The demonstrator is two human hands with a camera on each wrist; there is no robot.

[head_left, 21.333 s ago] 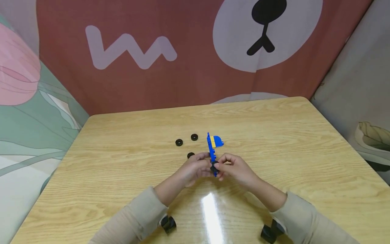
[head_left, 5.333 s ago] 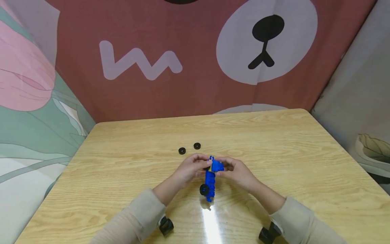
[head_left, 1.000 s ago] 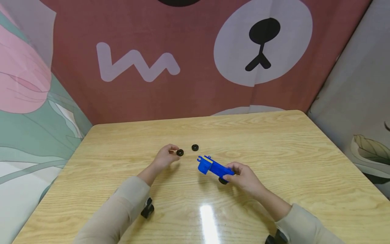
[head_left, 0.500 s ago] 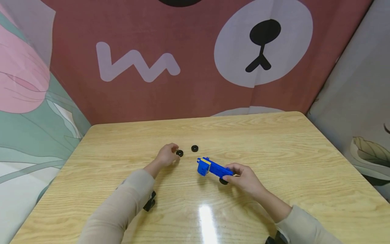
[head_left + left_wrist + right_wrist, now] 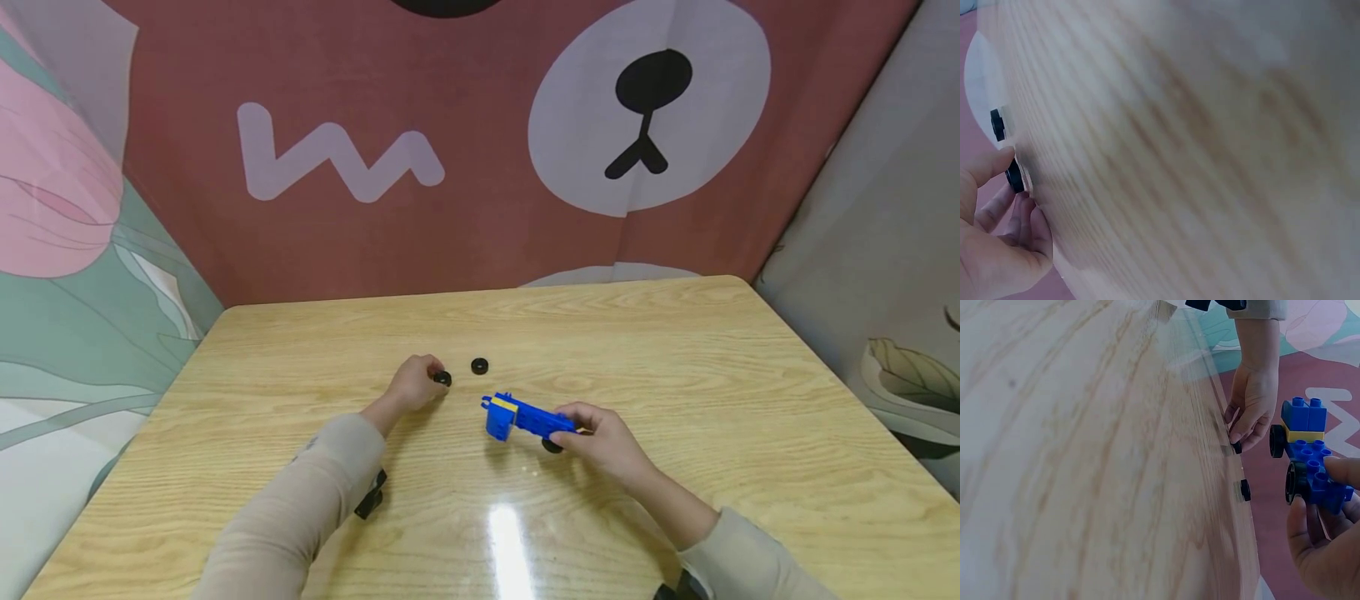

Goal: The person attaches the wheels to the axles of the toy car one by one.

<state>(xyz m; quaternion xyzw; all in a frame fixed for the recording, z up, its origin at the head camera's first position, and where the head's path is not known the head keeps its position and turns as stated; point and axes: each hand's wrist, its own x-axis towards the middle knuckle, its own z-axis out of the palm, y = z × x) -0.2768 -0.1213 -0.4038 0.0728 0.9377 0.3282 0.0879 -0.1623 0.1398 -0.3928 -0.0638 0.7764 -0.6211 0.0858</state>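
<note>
My left hand [image 5: 415, 382] is at the left of two loose black wheels and pinches the nearer wheel [image 5: 443, 379] between thumb and fingers; in the left wrist view that wheel [image 5: 1015, 177] stands between the fingertips. The other loose wheel [image 5: 480, 366] lies just to its right on the table. My right hand [image 5: 602, 435] grips the rear end of a blue toy car [image 5: 532, 419] built of blocks, held a little above the table. The right wrist view shows its blue block [image 5: 1305, 416] over a yellow layer [image 5: 1305, 435], and black wheels [image 5: 1296, 481] along one side.
The wooden table [image 5: 300, 350] ends at the back against a reddish cloth [image 5: 360, 242] with a printed bear face. A black wrist device [image 5: 371, 495] sits under the left sleeve. A light reflection [image 5: 510, 550] shines near the front.
Earlier both hands held the car and three loose wheels lay near; one is now fitted. The left hand has since gone to a loose wheel and closed on it; the car has tilted slightly.
</note>
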